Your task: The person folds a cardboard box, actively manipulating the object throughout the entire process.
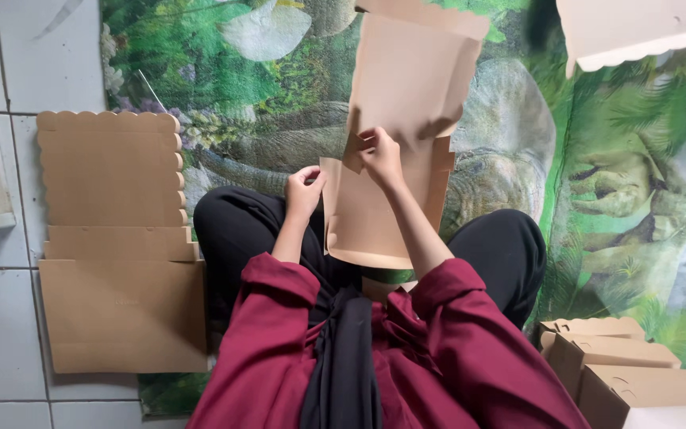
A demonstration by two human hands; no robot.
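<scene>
A flat brown cardboard box blank (406,95) stands tilted in front of me, above my black-trousered knees. My right hand (380,155) pinches a folded flap near the blank's middle. My left hand (303,191) grips the blank's left edge lower down, fingers curled around it. Both arms wear dark red sleeves.
A stack of flat scalloped-edge cardboard blanks (117,238) lies on the tiled floor at the left. Several folded brown boxes (621,365) sit at the lower right. Another pale blank (637,28) shows at the top right. A green jungle-print mat (621,199) covers the floor.
</scene>
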